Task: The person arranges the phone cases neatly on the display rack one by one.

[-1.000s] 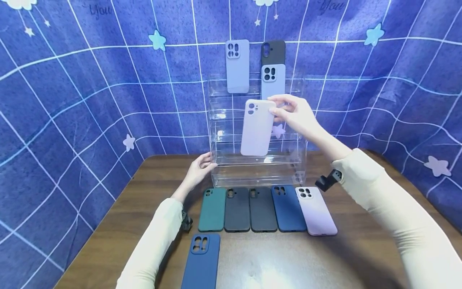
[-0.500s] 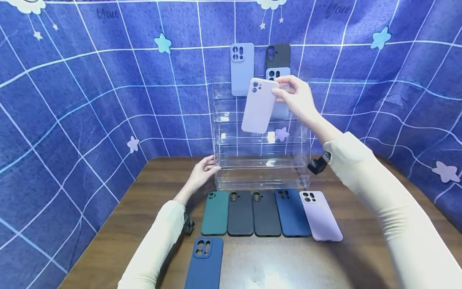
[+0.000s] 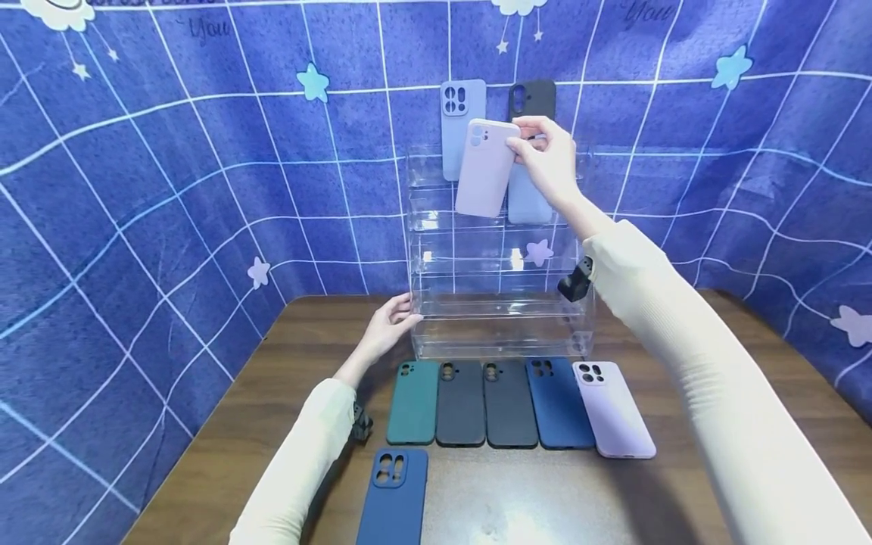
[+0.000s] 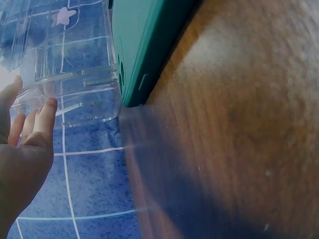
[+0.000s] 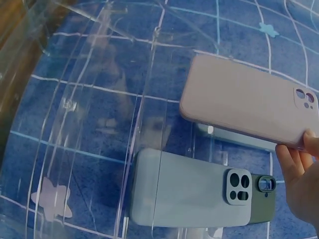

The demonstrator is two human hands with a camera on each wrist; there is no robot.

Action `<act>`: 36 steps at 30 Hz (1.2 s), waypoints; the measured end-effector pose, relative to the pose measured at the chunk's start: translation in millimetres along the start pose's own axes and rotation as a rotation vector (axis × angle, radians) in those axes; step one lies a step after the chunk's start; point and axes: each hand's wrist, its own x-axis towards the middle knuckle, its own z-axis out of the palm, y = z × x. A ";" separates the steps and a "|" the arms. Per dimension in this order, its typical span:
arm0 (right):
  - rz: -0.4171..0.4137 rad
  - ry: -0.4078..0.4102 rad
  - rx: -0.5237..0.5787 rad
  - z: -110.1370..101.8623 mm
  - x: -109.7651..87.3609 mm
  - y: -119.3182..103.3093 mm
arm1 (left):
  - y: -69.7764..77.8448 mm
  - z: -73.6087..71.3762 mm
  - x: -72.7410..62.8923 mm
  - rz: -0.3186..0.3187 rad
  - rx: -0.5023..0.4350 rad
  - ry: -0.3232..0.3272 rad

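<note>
Tabletop display setup, the kind of room unclear; a wood-grain table backed by blue cloth printed with stars and clouds; on it, a clear tiered rack and several phone cases.

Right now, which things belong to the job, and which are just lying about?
In the job, seemingly:
held pink case
clear rack
racked cases
flat-lying cases, probably

Just surroundings:
patterned cloth
wooden table
wrist cameras

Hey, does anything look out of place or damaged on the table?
The front dark blue case lies by itself, apart from the row of five cases on the table. The lilac case at that row's right end looks slightly turned, though camera angle may exaggerate it. No spill or damage shows.
</note>
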 end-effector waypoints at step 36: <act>0.095 -0.007 -0.087 28.4 13.4 49.7 | -3.8 0.9 2.6 0.005 0.029 0.009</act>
